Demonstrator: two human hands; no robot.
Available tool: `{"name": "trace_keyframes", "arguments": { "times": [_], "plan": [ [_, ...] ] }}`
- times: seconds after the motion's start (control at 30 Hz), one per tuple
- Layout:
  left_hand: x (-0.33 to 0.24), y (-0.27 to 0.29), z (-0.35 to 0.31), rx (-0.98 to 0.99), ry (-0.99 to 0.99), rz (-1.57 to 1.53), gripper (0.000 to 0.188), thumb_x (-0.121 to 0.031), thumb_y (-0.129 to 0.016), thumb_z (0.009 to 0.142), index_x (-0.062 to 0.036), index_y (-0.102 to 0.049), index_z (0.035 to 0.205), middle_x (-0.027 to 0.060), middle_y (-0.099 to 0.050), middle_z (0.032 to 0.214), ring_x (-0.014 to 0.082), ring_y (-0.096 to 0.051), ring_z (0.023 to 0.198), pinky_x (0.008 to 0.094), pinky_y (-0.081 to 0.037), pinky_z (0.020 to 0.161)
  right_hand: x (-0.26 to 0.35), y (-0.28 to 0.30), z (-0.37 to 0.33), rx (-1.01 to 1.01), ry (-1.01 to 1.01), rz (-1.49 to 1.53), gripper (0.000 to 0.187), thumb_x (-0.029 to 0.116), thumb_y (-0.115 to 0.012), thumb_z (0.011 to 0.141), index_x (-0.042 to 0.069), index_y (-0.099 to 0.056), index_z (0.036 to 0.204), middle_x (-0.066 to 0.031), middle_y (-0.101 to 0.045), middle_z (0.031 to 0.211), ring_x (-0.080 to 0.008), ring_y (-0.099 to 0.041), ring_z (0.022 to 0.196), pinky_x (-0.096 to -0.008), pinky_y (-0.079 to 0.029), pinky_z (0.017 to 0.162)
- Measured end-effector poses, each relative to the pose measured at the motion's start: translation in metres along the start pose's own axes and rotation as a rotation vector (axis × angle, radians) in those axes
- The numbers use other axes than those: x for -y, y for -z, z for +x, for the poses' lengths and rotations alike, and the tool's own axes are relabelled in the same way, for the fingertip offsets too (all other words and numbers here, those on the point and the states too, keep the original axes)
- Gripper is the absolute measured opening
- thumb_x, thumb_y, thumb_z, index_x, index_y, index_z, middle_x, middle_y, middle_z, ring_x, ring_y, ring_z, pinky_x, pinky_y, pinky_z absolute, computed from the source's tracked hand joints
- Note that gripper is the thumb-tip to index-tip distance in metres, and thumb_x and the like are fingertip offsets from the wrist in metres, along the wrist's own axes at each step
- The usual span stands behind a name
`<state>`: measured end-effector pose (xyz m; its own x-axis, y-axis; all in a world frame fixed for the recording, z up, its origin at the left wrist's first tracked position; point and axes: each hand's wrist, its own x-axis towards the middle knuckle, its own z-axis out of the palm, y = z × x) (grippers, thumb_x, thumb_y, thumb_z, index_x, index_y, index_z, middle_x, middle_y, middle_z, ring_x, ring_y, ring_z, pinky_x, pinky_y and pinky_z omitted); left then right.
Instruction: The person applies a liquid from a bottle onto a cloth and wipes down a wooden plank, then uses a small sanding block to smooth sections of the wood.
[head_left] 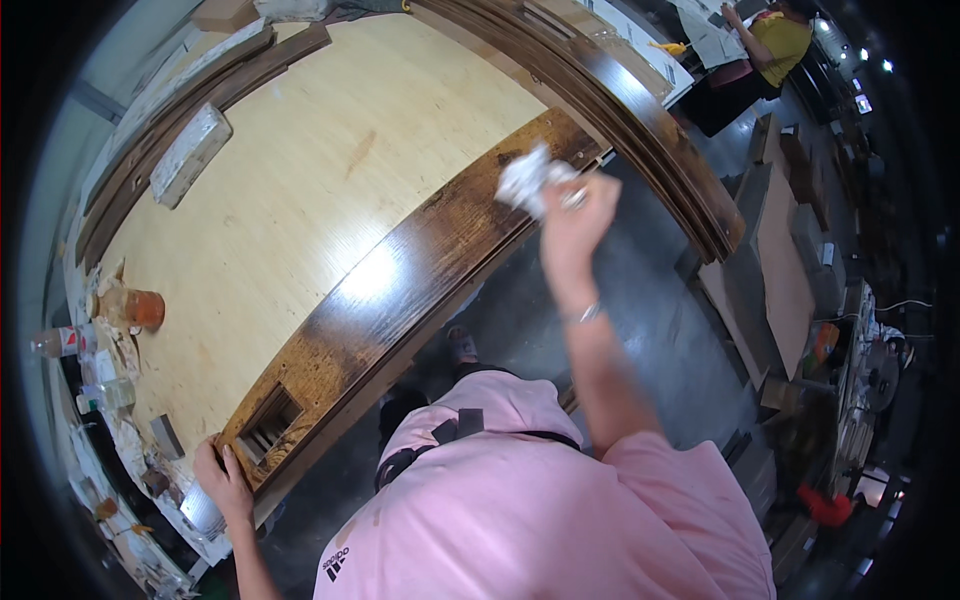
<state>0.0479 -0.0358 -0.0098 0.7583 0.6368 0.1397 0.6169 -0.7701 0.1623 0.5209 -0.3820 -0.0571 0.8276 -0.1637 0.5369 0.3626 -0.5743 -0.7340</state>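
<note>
A long brown-stained wooden board [420, 235] lies along the near edge of a pale worktable, with a rectangular cut-out [268, 425] near its left end. My left hand [225, 482] grips that left end, the thumb on top. Over the far right part of the board, my right hand [585, 215] is closed around a crumpled white rag [530, 180], slightly blurred. Whether the rag touches the wood I cannot tell. The board's surface is glossy along the middle and mottled darker toward both ends.
Long brown mouldings [640, 110] are stacked across the worktable's [330, 150] right side. Left of me are an orange-brown jar [143, 308], a bottle [65, 342], a small grey block [166, 437] and a whitish block [192, 155]. Another person [775, 50] stands at the far right.
</note>
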Motion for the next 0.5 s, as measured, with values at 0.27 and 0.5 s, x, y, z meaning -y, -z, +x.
{"name": "trace_keyframes", "arguments": {
  "times": [0.27, 0.5],
  "plan": [
    [-0.013, 0.004, 0.006, 0.041, 0.03, -0.039, 0.03, -0.023, -0.052, 0.097, 0.0009, -0.059, 0.113, 0.0194, -0.059, 0.104, 0.038, -0.054, 0.1, 0.0446, -0.04, 0.09, -0.073, 0.001, 0.15, 0.294, 0.113, 0.215, 0.018, 0.01, -0.077, 0.077, -0.001, -0.073, 0.091, -0.0136, -0.072, 0.087, -0.0167, -0.066, 0.077, -0.0326, -0.051, 0.073],
    [-0.004, -0.003, -0.001, -0.065, 0.022, 0.0, 0.03, -0.024, -0.052, 0.097, 0.0004, -0.059, 0.112, 0.0195, -0.06, 0.104, 0.0381, -0.053, 0.1, 0.0455, -0.039, 0.091, -0.052, -0.028, 0.183, 0.735, -0.003, -0.227, 0.026, 0.026, -0.073, 0.079, 0.0, -0.074, 0.083, -0.0197, -0.07, 0.078, -0.03, -0.07, 0.078, -0.0395, -0.051, 0.072]
  ]
}}
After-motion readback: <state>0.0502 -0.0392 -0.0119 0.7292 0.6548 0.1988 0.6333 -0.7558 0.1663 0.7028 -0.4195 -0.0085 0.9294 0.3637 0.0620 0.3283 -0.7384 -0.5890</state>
